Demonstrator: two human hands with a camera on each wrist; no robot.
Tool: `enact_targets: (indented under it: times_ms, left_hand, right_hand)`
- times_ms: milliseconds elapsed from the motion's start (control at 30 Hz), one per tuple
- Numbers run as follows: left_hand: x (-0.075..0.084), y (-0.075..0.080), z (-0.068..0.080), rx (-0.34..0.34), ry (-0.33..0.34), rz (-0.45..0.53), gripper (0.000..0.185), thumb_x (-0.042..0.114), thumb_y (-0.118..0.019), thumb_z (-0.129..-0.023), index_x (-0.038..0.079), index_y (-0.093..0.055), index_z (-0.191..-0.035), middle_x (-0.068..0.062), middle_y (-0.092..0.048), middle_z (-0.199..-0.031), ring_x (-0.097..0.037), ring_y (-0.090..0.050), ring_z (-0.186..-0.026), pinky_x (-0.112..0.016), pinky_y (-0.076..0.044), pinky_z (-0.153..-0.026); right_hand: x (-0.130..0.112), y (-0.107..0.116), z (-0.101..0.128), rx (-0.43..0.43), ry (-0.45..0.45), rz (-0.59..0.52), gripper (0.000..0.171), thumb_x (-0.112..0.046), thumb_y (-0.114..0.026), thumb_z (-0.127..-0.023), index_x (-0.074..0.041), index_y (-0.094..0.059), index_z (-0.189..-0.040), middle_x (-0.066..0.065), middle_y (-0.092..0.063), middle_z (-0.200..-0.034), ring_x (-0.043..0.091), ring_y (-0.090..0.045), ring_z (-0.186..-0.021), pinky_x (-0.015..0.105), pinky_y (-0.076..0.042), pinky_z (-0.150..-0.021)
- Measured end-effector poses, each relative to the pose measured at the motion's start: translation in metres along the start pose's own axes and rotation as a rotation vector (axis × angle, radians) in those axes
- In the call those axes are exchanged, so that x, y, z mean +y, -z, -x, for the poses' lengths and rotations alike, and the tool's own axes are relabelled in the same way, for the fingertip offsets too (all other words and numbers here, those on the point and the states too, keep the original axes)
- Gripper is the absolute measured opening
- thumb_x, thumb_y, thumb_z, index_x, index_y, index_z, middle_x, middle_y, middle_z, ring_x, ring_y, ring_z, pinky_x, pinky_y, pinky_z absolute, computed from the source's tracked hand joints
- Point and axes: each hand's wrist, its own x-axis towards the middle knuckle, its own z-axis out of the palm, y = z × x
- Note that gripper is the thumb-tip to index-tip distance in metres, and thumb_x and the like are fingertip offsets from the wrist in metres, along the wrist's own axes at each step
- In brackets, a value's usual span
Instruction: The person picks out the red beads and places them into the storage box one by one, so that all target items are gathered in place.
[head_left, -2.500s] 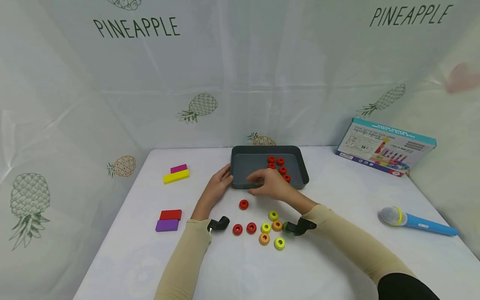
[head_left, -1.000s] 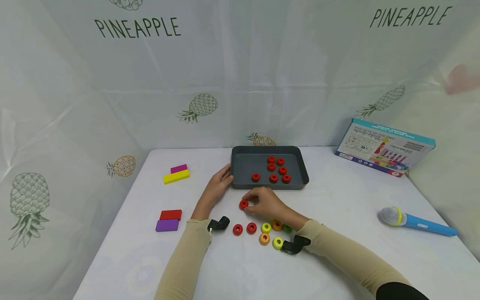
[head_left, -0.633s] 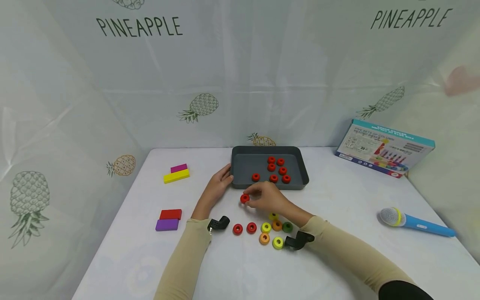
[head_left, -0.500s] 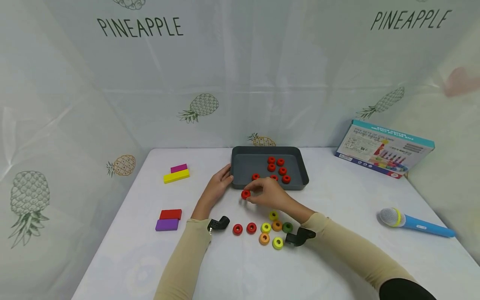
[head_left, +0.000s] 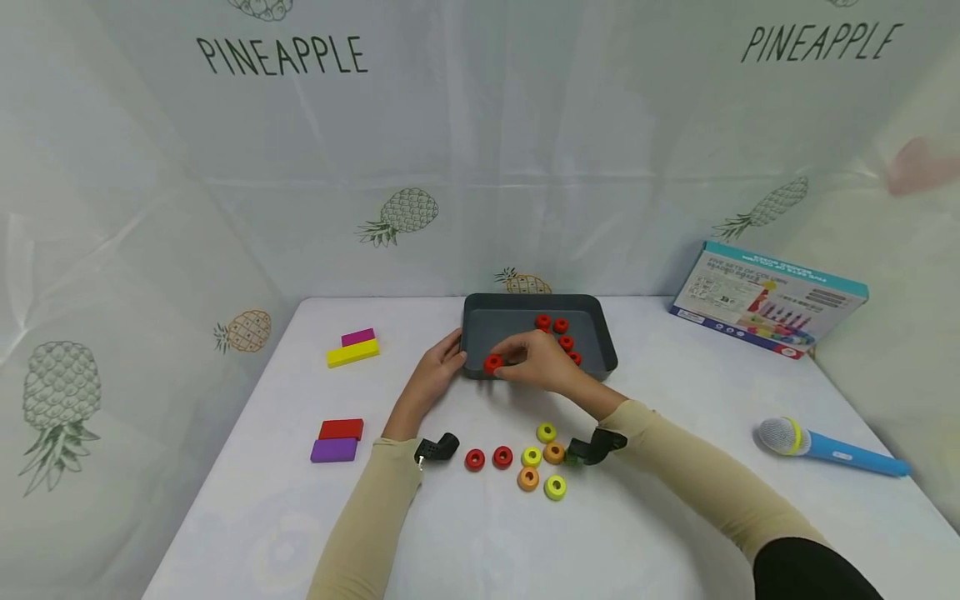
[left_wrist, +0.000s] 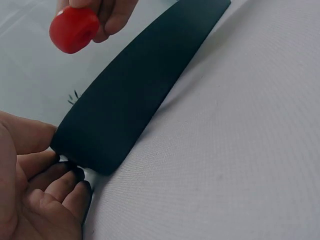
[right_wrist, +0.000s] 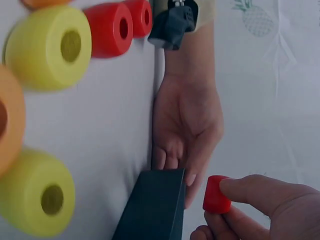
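My right hand (head_left: 538, 362) pinches a red bead (head_left: 492, 363) between thumb and fingertips, over the near left part of the grey tray (head_left: 480, 317). In the left wrist view this red bead (left_wrist: 74, 30) hangs above the tray's rim. My left hand (head_left: 435, 375) holds the tray at its near left corner, thumb at the rim and fingers bent against the side. Several red beads (head_left: 561, 326) lie inside the tray, some hidden behind the right hand. On the table before it lie two red beads (head_left: 502, 457), with yellow beads (head_left: 555, 487) and orange beads (head_left: 528, 478) beside them.
A green bead (head_left: 573, 455) is partly covered by the right wrist's black camera mount. At left lie a yellow block (head_left: 352, 353), a magenta block (head_left: 357, 337), a red block (head_left: 341, 429) and a purple block (head_left: 333, 451). A blue microphone (head_left: 847, 452) and a toy box (head_left: 768, 298) stand at right.
One red bead has been set down in the tray's near left. My right hand has since picked another off the table and lifted it forward over the tray's rim. The left hand stays put.
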Motion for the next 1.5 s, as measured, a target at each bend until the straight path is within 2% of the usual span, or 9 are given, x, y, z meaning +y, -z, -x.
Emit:
enact_targets:
  times_ms: [133, 300, 433, 600, 833, 1067, 1500]
  left_hand:
    - [0.001, 0.001, 0.001, 0.007, 0.01, -0.014, 0.058, 0.018, -0.054, -0.104, 0.013, -0.036, -0.158, -0.006, -0.035, -0.164, -0.023, -0.039, -0.149, -0.04, -0.033, -0.124]
    - [0.002, 0.001, 0.002, 0.005, 0.018, -0.036, 0.059, 0.02, -0.055, -0.103, 0.015, -0.035, -0.159, -0.005, -0.035, -0.165, -0.022, -0.039, -0.149, -0.04, -0.032, -0.124]
    - [0.002, 0.001, 0.001, 0.006, 0.026, -0.046, 0.058, 0.021, -0.054, -0.104, 0.017, -0.035, -0.159, -0.003, -0.034, -0.165, -0.02, -0.039, -0.15, -0.039, -0.032, -0.124]
    - [0.002, 0.002, 0.0, 0.013, 0.024, -0.036, 0.057, 0.019, -0.054, -0.105, 0.016, -0.035, -0.159, -0.003, -0.034, -0.165, -0.019, -0.038, -0.15, -0.038, -0.033, -0.124]
    - [0.002, 0.002, 0.002, 0.007, 0.038, -0.036, 0.058, 0.019, -0.053, -0.105, 0.017, -0.034, -0.159, -0.003, -0.033, -0.166, -0.021, -0.037, -0.151, -0.04, -0.032, -0.124]
    - [0.001, 0.001, 0.003, 0.012, 0.048, -0.04, 0.058, 0.021, -0.053, -0.105, 0.017, -0.033, -0.16, -0.002, -0.032, -0.166, -0.02, -0.036, -0.151, -0.04, -0.032, -0.124]
    - [0.007, -0.001, 0.005, 0.014, 0.038, -0.057, 0.057, 0.021, -0.052, -0.105, 0.017, -0.034, -0.159, -0.002, -0.034, -0.165, -0.019, -0.038, -0.15, -0.039, -0.032, -0.124]
  right_hand:
    - [0.004, 0.007, -0.008, 0.004, -0.028, -0.005, 0.029, -0.012, -0.081, -0.085, -0.008, -0.077, -0.113, 0.009, -0.077, -0.109, 0.022, -0.074, -0.098, 0.035, -0.062, -0.086]
    - [0.011, 0.019, -0.017, 0.033, -0.137, -0.005, 0.031, -0.016, -0.079, -0.087, -0.012, -0.076, -0.117, 0.008, -0.076, -0.11, 0.02, -0.071, -0.097, 0.034, -0.061, -0.082]
    - [0.018, 0.028, -0.025, 0.074, -0.192, 0.001, 0.032, -0.02, -0.079, -0.087, -0.013, -0.076, -0.118, 0.008, -0.075, -0.111, 0.022, -0.07, -0.1, 0.037, -0.061, -0.084]
    - [0.028, 0.033, -0.032, 0.066, -0.203, 0.032, 0.032, -0.02, -0.078, -0.088, -0.013, -0.075, -0.119, 0.009, -0.074, -0.114, 0.025, -0.068, -0.104, 0.04, -0.059, -0.087]
    - [0.041, 0.034, -0.042, 0.066, -0.212, 0.071, 0.031, -0.018, -0.076, -0.089, -0.011, -0.075, -0.119, 0.011, -0.074, -0.114, 0.026, -0.068, -0.103, 0.038, -0.059, -0.085]
    - [0.051, 0.03, -0.049, 0.053, -0.256, 0.08, 0.033, -0.019, -0.076, -0.089, -0.012, -0.074, -0.121, 0.012, -0.073, -0.119, 0.029, -0.067, -0.108, 0.043, -0.058, -0.091]
    - [0.06, 0.023, -0.056, 0.066, -0.209, 0.116, 0.03, -0.015, -0.079, -0.087, -0.008, -0.076, -0.116, 0.013, -0.074, -0.114, 0.028, -0.068, -0.101, 0.042, -0.059, -0.088]
